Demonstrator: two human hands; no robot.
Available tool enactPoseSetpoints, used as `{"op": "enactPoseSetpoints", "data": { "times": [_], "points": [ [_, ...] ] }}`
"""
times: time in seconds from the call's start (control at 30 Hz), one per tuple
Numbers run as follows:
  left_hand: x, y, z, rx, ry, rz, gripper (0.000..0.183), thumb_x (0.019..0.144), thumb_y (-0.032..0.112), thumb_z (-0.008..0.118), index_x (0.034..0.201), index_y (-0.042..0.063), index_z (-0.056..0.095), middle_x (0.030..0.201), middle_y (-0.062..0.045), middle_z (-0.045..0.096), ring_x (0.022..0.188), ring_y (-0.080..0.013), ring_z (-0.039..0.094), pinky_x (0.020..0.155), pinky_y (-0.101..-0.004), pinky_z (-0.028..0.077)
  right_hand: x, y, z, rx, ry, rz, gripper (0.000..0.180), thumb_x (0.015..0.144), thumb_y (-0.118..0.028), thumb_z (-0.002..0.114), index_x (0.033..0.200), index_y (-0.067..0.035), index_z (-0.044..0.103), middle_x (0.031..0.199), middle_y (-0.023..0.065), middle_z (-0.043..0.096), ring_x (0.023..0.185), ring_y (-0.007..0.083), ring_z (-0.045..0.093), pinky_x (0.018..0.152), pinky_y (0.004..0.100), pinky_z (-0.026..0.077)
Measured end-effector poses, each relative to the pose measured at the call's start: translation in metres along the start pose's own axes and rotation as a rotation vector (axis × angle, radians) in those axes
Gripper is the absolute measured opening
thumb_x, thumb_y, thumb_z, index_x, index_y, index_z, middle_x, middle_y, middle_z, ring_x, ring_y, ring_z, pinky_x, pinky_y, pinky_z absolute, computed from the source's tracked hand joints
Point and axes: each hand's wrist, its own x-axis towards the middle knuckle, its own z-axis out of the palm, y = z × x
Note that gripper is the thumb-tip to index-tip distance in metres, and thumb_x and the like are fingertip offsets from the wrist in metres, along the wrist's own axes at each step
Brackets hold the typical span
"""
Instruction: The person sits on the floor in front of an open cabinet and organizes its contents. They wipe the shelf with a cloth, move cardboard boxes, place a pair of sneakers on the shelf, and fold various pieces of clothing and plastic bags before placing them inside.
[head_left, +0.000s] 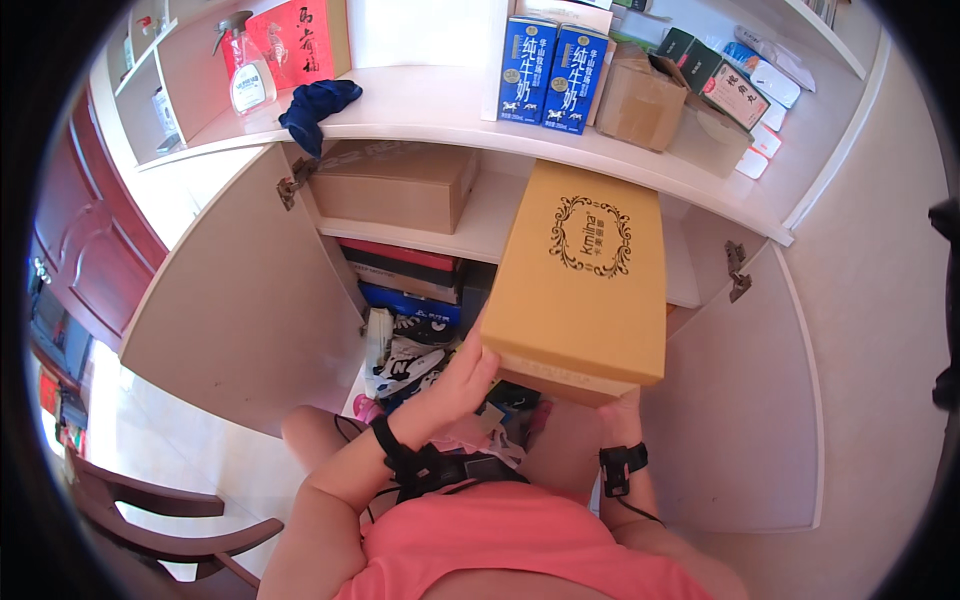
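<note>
A yellow-brown lidded cardboard box (577, 315) with a black scroll design is held between my hands, its far end over the cabinet's inner shelf (499, 214). My left hand (472, 371) grips the near left corner, fingers on the side. Under the near right corner is my right hand (621, 416), its fingers partly hidden by the box. To the left, a brown carton (394, 184) sits on the same shelf. Below it are stacked shoeboxes (409, 277) and several sneakers (409, 364).
Two cabinet doors (247, 300) (742, 405) stand swung out on either side. The counter (420, 97) above holds a spray bottle (251, 75), a dark blue cloth (319, 105), blue milk cartons (555, 75) and a small cardboard box (641, 97). A wooden chair (172, 525) is at lower left.
</note>
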Motion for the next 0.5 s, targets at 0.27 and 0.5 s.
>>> {"op": "enactPoseSetpoints", "data": {
  "times": [0.27,0.5],
  "points": [
    [0.073,0.046,-0.025,-0.674,0.062,-0.472,0.076,0.095,0.062,0.039,0.151,0.01,0.031,0.145,-0.012,0.045,0.135,-0.0275,0.039,0.109,-0.0546,0.028,0.017,-0.014,0.035,0.003,0.099,-0.09,0.052,0.094,-0.036,0.058,0.137,-0.009,0.045,0.132,0.007,0.055,0.122,0.0233,0.054,0.098,0.041,0.05],
    [0.099,0.071,-0.026,-0.552,-0.073,-0.617,0.072,0.091,0.045,0.061,0.148,0.011,0.033,0.143,-0.012,0.046,0.131,-0.0285,0.044,0.101,-0.0555,0.039,0.024,-0.003,0.034,-0.08,0.066,-0.117,0.07,0.09,-0.028,0.058,0.15,-0.016,0.024,0.144,0.0096,0.042,0.127,0.0258,0.049,0.101,0.042,0.048]
  ]
}}
